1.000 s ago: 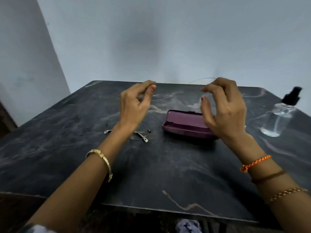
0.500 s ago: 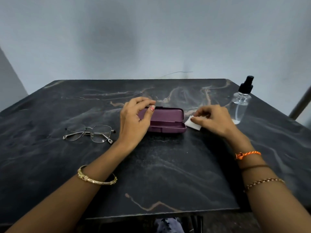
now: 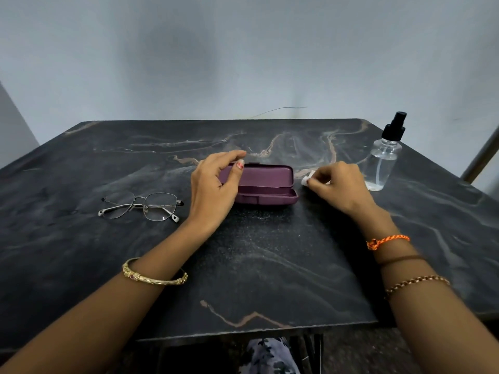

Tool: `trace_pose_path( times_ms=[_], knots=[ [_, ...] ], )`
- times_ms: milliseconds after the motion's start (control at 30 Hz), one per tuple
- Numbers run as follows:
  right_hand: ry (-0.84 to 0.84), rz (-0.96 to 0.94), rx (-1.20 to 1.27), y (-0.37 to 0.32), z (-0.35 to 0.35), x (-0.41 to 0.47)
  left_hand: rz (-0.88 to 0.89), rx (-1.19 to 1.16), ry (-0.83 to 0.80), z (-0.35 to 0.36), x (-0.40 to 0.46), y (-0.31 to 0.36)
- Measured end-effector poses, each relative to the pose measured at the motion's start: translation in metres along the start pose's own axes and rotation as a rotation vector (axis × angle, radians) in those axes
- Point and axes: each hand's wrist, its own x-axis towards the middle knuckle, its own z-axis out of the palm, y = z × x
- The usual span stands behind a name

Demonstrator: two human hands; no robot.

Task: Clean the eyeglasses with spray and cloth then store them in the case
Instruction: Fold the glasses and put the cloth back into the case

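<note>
L hand [image 3: 213, 188] fingers loosely curled at case [image 3: 263, 186] lid, holding nothing; R hand [image 3: 339, 186] pinching cloth [image 3: 306, 179]; eyeglasses [image 3: 143, 206] on table just left of L fingers, long axis left-right, L hand nearer.

No writing, label, brand, number or sign can be read anywhere in view; the glasses case [image 3: 263, 184] at the centre shows a plain purple lid with no logo; the spray bottle [image 3: 383, 160] at 2 o'clock from it is clear with a black cap and carries no sticker or print; the eyeglasses [image 3: 143, 206] at 9 o'clock bear no mark that can be made out on frame or arms; the small white cloth [image 3: 307, 180] at 3 o'clock is blank where it shows; the dark marbled table [image 3: 270, 265] has only veins in the stone, not lettering.
</note>
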Motion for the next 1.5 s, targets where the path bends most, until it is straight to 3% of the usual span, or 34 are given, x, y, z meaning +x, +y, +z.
trace_pose_path(
  times_ms=[233, 300, 433, 633, 767, 933, 1167, 1500],
  knots=[
    [0.374, 0.183, 0.221, -0.004, -0.008, 0.004, 0.034, -0.051, 0.031, 0.001, 0.003, 0.002],
    [0.420, 0.251, 0.414, -0.009, -0.010, 0.006, 0.028, -0.098, 0.051, 0.002, 0.004, 0.003],
    [0.358, 0.411, 1.210, -0.029, -0.019, 0.004, -0.025, -0.273, 0.027, 0.005, 0.004, 0.008],
    [0.154, 0.499, 1.631, -0.055, -0.017, 0.006, -0.233, -0.546, -0.023, 0.008, 0.007, 0.011],
    [0.045, 0.478, 1.674, -0.078, -0.011, 0.017, -0.400, -0.718, -0.113, 0.000, 0.019, 0.010],
    [-0.047, 0.484, 1.642, -0.100, 0.005, 0.026, -0.483, -0.790, -0.089, -0.010, 0.028, 0.004],
    [-0.008, 0.360, 1.563, -0.109, 0.029, 0.019, -0.506, -0.811, -0.042, -0.017, 0.027, -0.004],
    [0.111, 0.093, 1.040, -0.103, 0.031, 0.010, -0.437, -0.840, 0.031, -0.015, 0.025, 0.001]
  ],
)
